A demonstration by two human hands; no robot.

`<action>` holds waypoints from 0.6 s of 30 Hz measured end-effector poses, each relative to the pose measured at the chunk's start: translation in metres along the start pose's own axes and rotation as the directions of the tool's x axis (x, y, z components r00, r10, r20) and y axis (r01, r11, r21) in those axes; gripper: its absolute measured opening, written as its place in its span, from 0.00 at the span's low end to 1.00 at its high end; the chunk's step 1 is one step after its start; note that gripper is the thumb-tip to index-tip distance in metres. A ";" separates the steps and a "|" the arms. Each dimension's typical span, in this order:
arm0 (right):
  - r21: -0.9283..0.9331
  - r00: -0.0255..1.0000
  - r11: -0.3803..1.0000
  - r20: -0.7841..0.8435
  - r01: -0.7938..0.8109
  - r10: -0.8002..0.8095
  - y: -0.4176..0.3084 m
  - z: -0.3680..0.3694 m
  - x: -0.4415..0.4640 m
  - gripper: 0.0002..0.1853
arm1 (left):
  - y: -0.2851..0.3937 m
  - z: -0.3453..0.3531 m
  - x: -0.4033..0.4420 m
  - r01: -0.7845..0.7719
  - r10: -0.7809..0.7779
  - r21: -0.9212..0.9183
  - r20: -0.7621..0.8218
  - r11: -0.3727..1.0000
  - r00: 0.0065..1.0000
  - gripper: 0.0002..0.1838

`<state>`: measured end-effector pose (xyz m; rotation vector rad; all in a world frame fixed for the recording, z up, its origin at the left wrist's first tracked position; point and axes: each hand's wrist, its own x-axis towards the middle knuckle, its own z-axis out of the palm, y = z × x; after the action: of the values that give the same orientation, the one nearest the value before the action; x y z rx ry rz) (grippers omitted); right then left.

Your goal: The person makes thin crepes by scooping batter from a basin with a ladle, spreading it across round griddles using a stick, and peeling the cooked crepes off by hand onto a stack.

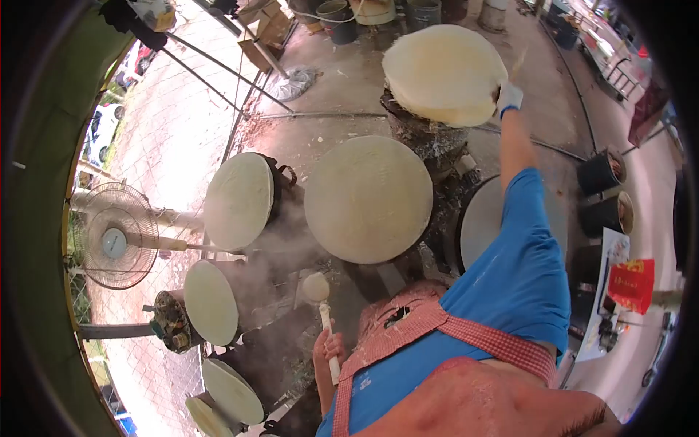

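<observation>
My left hand (330, 348) is closed around the pale handle of a ladle (317, 288), whose rounded head is coated with whitish batter. The ladle points up toward a large round griddle (368, 198) covered by a pale, thin sheet of batter. Stretched far forward, my right hand (510, 97) wears a white glove and is at the right edge of a stack of large round flatbreads (445, 75). Its fingers look closed, but they are mostly hidden. A blurred yellowish strip (519, 64) shows just above the glove; I cannot tell what it is.
Further batter-covered griddles stand on the left (239, 200), (211, 302), with steam around them. Another griddle (480, 218) is partly behind my right arm. A fan (115, 240) stands far left. Dark buckets (601, 173) and a red packet (632, 285) are on the right.
</observation>
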<state>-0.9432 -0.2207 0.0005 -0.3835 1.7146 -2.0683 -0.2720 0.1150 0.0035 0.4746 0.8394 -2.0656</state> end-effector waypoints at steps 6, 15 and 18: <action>-0.346 0.931 0.920 -0.361 -0.186 0.052 0.192 -0.013 0.052 0.12 | -0.020 0.009 -0.001 -0.068 0.069 -0.034 0.019 0.997 0.997 0.15; -0.761 0.980 0.617 0.147 0.200 -0.137 0.168 0.012 0.001 0.23 | -0.034 -0.012 0.009 -0.326 0.327 -0.032 0.105 0.945 0.939 0.12; -0.673 0.940 0.686 0.338 0.277 -0.048 0.153 0.066 -0.062 0.22 | -0.028 -0.044 -0.023 -0.408 0.415 -0.075 0.165 0.910 0.895 0.11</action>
<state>-0.8362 -0.2704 -0.1323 -1.0637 2.2891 -1.2404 -0.2799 0.1716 -0.0030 0.4002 0.6085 -1.6668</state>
